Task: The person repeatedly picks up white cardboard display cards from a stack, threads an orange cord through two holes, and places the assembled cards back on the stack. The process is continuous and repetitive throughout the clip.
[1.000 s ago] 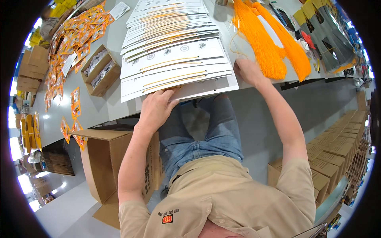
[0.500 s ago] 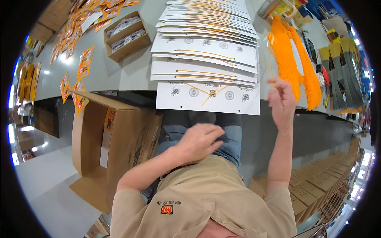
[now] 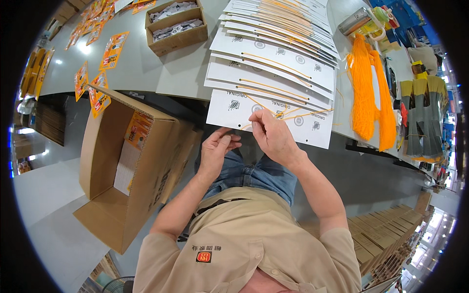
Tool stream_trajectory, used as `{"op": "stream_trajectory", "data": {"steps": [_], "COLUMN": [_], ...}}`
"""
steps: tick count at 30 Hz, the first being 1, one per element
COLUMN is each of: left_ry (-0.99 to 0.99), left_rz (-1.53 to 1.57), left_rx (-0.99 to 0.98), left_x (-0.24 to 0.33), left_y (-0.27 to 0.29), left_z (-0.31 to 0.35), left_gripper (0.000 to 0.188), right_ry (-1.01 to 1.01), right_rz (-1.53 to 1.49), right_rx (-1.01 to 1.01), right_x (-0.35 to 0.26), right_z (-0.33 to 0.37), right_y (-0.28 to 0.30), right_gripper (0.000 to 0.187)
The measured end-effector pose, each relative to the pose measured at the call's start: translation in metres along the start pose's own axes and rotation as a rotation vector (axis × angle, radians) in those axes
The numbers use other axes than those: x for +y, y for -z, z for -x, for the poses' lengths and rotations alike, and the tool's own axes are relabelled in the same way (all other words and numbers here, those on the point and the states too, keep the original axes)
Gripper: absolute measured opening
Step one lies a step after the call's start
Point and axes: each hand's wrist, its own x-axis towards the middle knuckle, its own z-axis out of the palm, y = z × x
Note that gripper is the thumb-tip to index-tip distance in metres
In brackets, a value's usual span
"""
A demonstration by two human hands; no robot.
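A white printed card (image 3: 222, 112) with punched holes lies nearest me, its front edge overhanging the table. My right hand (image 3: 276, 136) is over this card, thumb and forefinger pinching an orange cord (image 3: 305, 116). One stretch of the cord trails right across the card; a short end shows by the left front hole. Just below that hole, at the front edge, is my left hand (image 3: 216, 152), its fingers curled together; whatever they hold is hidden. Behind the front card, a long row of overlapping white cards (image 3: 278, 66) carries orange cords strung between holes.
Right of the cards hang orange cord bundles (image 3: 361, 93), with grey-handled brushes (image 3: 420, 117) beyond. A cardboard tray (image 3: 178, 41) of small pieces stands back left, near orange packets (image 3: 113, 51). An open carton (image 3: 146, 161) is at my left; stacked cartons (image 3: 376, 229) are lower right.
My right hand has come left from beside the cord bundles to the front card, bringing a cord. My left hand has moved forward to the card's front edge. The view has shifted.
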Motion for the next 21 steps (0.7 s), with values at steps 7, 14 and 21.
{"op": "stream_trajectory", "data": {"steps": [7, 14, 21], "left_ry": [-0.051, -0.124, 0.192], "left_rz": [0.091, -0.609, -0.041], "left_rx": [0.019, 0.023, 0.730], "left_x": [0.004, -0.027, -0.022], "left_y": [-0.014, 0.000, 0.149], "left_z": [-0.007, -0.009, 0.014], "left_gripper": [0.028, 0.016, 0.019], "right_ry": [-0.027, -0.084, -0.402], "right_rz": [0.087, 0.209, 0.268], "right_rx": [-0.026, -0.184, -0.504], "right_x": [-0.005, -0.008, -0.011], "right_z": [-0.008, -0.005, 0.056], "right_y": [-0.003, -0.010, 0.054], "right_gripper": [0.011, 0.015, 0.012]}}
